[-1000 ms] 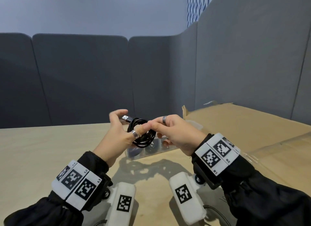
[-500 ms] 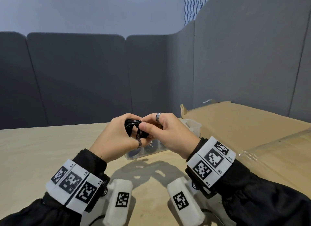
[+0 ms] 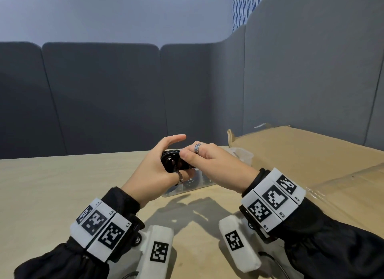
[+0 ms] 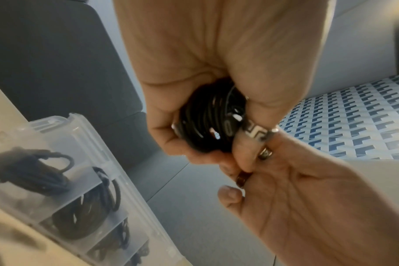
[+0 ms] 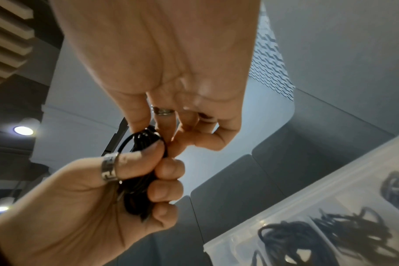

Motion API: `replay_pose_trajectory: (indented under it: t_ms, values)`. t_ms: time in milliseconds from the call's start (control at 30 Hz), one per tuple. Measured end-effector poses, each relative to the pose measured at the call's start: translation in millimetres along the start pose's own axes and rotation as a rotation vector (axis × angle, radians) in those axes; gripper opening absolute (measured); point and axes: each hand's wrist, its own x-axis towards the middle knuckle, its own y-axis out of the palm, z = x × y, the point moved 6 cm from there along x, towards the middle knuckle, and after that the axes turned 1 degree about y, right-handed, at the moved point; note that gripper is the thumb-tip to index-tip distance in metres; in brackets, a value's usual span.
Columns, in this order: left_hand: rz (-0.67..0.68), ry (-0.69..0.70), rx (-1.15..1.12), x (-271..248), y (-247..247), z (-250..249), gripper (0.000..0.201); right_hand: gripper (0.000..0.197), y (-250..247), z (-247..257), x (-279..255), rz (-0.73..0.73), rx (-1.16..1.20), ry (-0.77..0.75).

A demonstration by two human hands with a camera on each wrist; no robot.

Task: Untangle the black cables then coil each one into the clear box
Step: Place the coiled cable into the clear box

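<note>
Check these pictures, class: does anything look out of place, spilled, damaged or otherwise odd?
Nothing stands out. Both hands, left hand and right hand, hold a coiled black cable above the clear box, whose compartments already hold coiled cables. No spill or damage shows.

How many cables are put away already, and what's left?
Several black coils already lie in the clear box's compartments; exact count unclear. One more coiled cable is gripped by the left hand, the right hand pinching it. Left: setting it into the box.
</note>
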Motion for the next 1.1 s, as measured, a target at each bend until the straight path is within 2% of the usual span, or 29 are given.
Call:
replay_pose_trajectory:
  t_ms: [133,333,467,600,700,767,800,833,900,1000,1100]
  values:
    - [-0.054,0.01,0.038,1.1,0.7,-1.7,0.062,0.04,6.6,2.0,-0.6,-0.001,0.007,0.009]
    - [-0.096,0.016,0.173,0.3,0.1,-10.5,0.068,0.025,1.6,-1.2,-0.7,-0.211,0.094,0.048]
    - [-0.099,0.016,0.21,0.5,0.4,-13.1,0.071,0.017,0.8,0.1,-0.6,-0.228,0.071,0.047]
    - [-0.085,0.009,0.177,17.1,8.1,-18.4,0.071,0.011,-22.3,2.9,16.3,-0.116,-0.036,0.105]
    - [0.002,-0.089,-0.003,41.6,18.3,-21.0,0.069,0.012,-61.8,-3.9,37.1,-0.014,-0.148,0.195]
    - [0.026,-0.174,-0.152,58.2,23.4,-17.0,0.056,0.015,-91.5,-20.9,48.6,-0.052,-0.205,0.271]
    - [0.028,-0.195,-0.154,65.9,25.2,-13.0,0.05,0.016,-105.4,-32.0,53.7,-0.096,-0.246,0.303]
    - [0.04,-0.206,-0.084,71.9,27.8,-7.4,0.045,0.016,-117.6,-43.9,57.0,-0.142,-0.283,0.337]
    - [0.126,-0.217,0.196,78.4,36.6,7.8,0.036,0.016,-134.2,-68.1,62.3,-0.208,-0.389,0.412]
    - [0.299,-0.269,0.585,77.3,48.8,41.3,0.027,0.021,-140.9,-97.7,69.4,-0.21,-0.557,0.486]
    - [0.307,-0.31,0.633,76.9,45.7,56.8,0.024,0.023,-133.5,-125.7,79.3,-0.124,-0.703,0.555]
